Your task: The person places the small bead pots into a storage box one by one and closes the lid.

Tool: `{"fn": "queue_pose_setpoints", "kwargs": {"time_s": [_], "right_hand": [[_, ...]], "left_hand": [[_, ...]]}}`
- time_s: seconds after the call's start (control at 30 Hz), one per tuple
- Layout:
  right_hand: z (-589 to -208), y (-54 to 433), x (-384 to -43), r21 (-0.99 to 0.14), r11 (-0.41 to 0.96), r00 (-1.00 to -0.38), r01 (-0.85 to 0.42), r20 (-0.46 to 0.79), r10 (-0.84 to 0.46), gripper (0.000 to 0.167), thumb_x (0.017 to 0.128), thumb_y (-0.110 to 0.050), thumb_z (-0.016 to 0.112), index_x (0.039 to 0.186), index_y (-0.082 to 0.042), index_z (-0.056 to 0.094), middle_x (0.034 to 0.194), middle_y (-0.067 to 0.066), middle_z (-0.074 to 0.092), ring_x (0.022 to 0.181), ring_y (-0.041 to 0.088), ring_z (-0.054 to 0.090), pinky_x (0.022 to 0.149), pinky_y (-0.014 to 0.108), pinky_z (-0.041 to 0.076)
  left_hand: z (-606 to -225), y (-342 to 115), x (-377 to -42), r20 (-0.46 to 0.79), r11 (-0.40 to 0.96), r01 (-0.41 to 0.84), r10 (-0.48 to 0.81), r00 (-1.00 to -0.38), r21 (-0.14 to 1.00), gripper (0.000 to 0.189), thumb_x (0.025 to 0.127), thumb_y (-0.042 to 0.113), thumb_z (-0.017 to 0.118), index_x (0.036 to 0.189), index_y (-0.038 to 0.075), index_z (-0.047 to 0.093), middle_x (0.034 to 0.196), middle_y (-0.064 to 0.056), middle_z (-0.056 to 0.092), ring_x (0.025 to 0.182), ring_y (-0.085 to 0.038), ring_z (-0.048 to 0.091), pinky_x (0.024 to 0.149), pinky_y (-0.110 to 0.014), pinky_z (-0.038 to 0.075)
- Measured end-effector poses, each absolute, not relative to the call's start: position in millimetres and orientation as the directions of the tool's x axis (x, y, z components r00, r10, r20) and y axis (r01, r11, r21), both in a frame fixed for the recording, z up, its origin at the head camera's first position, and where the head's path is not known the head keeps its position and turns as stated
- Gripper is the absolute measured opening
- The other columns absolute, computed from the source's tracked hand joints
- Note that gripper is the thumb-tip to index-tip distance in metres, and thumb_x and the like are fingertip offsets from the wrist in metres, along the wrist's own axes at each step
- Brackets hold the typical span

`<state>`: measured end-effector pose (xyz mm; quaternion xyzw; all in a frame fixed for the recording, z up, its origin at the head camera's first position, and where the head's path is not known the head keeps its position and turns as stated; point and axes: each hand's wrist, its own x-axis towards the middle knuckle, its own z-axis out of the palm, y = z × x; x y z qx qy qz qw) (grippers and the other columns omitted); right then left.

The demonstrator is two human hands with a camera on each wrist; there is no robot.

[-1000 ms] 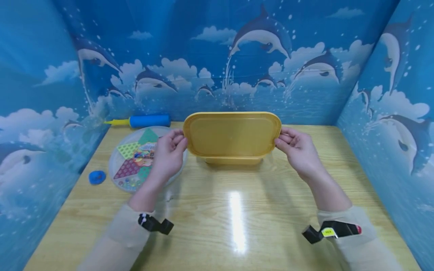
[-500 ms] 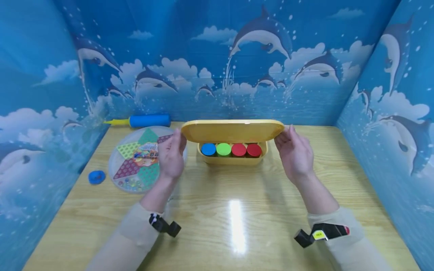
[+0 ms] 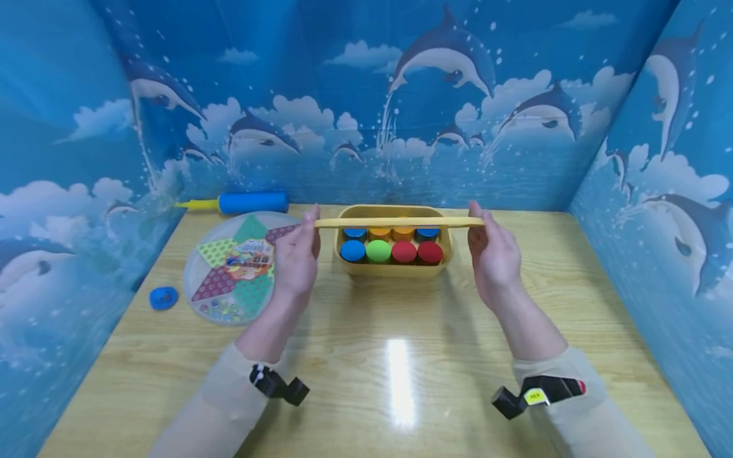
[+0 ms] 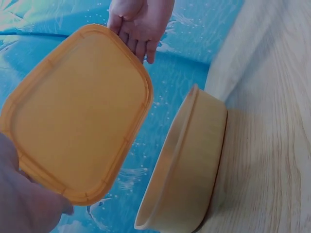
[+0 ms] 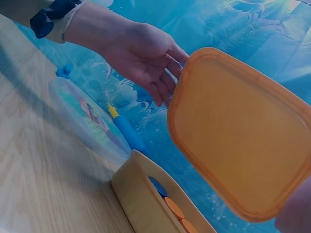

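Note:
A yellow lid (image 3: 399, 222) hangs level above a yellow plastic box (image 3: 395, 271), seen edge-on in the head view. My left hand (image 3: 296, 264) holds its left end and my right hand (image 3: 497, 257) its right end. The left wrist view shows the flat face of the lid (image 4: 80, 114), with the right hand (image 4: 142, 24) at its far edge. Inside the box stand two rows of round tubs with coloured tops, among them a blue tub (image 3: 353, 251), a green tub (image 3: 378, 251) and a red tub (image 3: 404, 252). The lid partly covers the back row.
Left of the box lies a round clear board game case (image 3: 229, 299) with coloured triangles and marbles. A blue hand pump (image 3: 252, 203) with a yellow nozzle lies behind it. A small blue object (image 3: 163, 298) sits near the table's left edge. Dolphin-print curtains surround the table.
Both hands have tilted the lid from facing me to edge-on and lifted it off the box's front. The tubs, hidden one second ago, now show in both rows.

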<state>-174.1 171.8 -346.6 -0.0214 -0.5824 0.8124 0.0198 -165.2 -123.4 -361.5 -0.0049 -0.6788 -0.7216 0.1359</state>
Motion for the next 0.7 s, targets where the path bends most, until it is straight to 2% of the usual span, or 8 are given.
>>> {"fn": "queue_pose_setpoints", "kwargs": {"time_s": [0.07, 0.13, 0.23, 0.3, 0.37, 0.43, 0.57, 0.7], "right_hand": [[-344.5, 175.1, -172.8, -0.939, -0.343, -1.0, 0.006, -0.01, 0.01, 0.053, 0.119, -0.029, 0.025, 0.164, -0.004, 0.014, 0.175, 0.003, 0.011, 0.16, 0.011, 0.009, 0.13, 0.025, 0.011], [-344.8, 178.4, -172.0, -0.927, -0.375, -0.999, 0.001, 0.015, -0.039, 0.05, 0.119, -0.029, 0.023, 0.16, -0.004, 0.037, 0.177, 0.001, 0.01, 0.16, 0.009, 0.004, 0.13, 0.026, 0.005], [-346.2, 182.2, -173.0, -0.912, -0.408, -0.988, -0.031, 0.089, -0.123, 0.044, 0.119, -0.027, 0.025, 0.118, -0.01, 0.065, 0.158, 0.007, 0.027, 0.156, 0.011, 0.005, 0.131, 0.03, -0.001], [-347.3, 184.9, -173.3, -0.913, -0.405, -0.974, -0.041, 0.126, -0.187, 0.036, 0.118, -0.028, 0.027, 0.097, -0.013, 0.052, 0.154, 0.007, 0.021, 0.156, 0.014, -0.001, 0.131, 0.034, -0.006], [-346.9, 188.0, -172.6, -0.933, -0.36, -0.961, -0.029, 0.125, -0.248, 0.032, 0.118, -0.028, 0.03, 0.109, -0.004, 0.049, 0.165, 0.007, 0.008, 0.158, 0.015, -0.012, 0.13, 0.036, -0.01], [-346.3, 191.9, -170.5, -0.952, -0.305, -0.948, 0.001, 0.096, -0.304, 0.046, 0.117, -0.028, 0.034, 0.144, 0.01, 0.037, 0.174, 0.002, -0.021, 0.156, 0.016, -0.025, 0.129, 0.036, -0.012], [-346.5, 199.5, -167.3, -0.976, -0.215, -0.923, 0.03, 0.056, -0.381, 0.08, 0.114, -0.017, 0.044, 0.162, 0.0, -0.018, 0.169, -0.001, -0.035, 0.155, 0.016, -0.028, 0.129, 0.035, -0.008], [-350.1, 207.9, -166.2, -0.986, -0.168, -0.902, -0.019, 0.089, -0.423, 0.087, 0.11, -0.01, 0.055, 0.164, 0.001, -0.013, 0.172, 0.004, -0.027, 0.158, 0.021, -0.019, 0.129, 0.03, 0.013]], "left_hand": [[-358.6, -124.4, -164.3, 0.157, -0.062, 0.167, -0.136, -0.978, 0.984, 0.068, 0.116, 0.038, 0.041, 0.065, -0.006, 0.036, 0.096, -0.022, 0.057, 0.151, -0.009, 0.037, 0.123, -0.029, 0.034], [-356.1, -124.7, -163.3, 0.132, -0.08, 0.14, -0.099, -0.986, 0.987, 0.064, 0.117, 0.034, 0.041, 0.064, -0.001, 0.035, 0.084, -0.015, 0.049, 0.133, -0.009, 0.054, 0.118, -0.026, 0.039], [-354.1, -127.1, -160.3, 0.079, -0.097, 0.084, -0.05, -0.996, 0.992, 0.056, 0.117, 0.032, 0.041, 0.07, 0.002, 0.042, 0.078, -0.009, 0.038, 0.095, -0.014, 0.054, 0.102, -0.021, 0.045], [-353.2, -129.7, -157.2, 0.055, -0.075, 0.056, -0.01, -0.998, 0.996, 0.054, 0.117, 0.032, 0.039, 0.091, -0.01, 0.061, 0.087, -0.014, 0.049, 0.096, -0.015, 0.05, 0.103, -0.023, 0.043], [-352.0, -133.3, -154.7, 0.022, -0.041, 0.021, 0.047, -0.999, 0.999, 0.057, 0.118, 0.032, 0.036, 0.117, -0.019, 0.06, 0.131, -0.023, 0.057, 0.134, -0.015, 0.046, 0.118, -0.024, 0.036], [-350.7, -136.8, -153.3, 0.015, -0.022, 0.012, 0.113, -0.994, 1.0, 0.058, 0.118, 0.031, 0.034, 0.143, -0.019, 0.048, 0.168, -0.02, 0.031, 0.154, -0.019, 0.028, 0.126, -0.03, 0.026], [-348.1, -143.9, -151.5, 0.018, 0.059, 0.03, 0.198, -0.98, 0.998, 0.068, 0.116, 0.035, 0.043, 0.163, -0.007, 0.017, 0.175, -0.012, 0.005, 0.159, -0.025, 0.013, 0.129, -0.037, 0.019], [-347.8, -150.2, -150.0, 0.032, 0.186, 0.077, 0.232, -0.972, 0.979, 0.084, 0.109, 0.042, 0.06, 0.167, 0.002, 0.013, 0.17, -0.015, 0.026, 0.148, -0.024, 0.042, 0.118, -0.027, 0.041]]}}
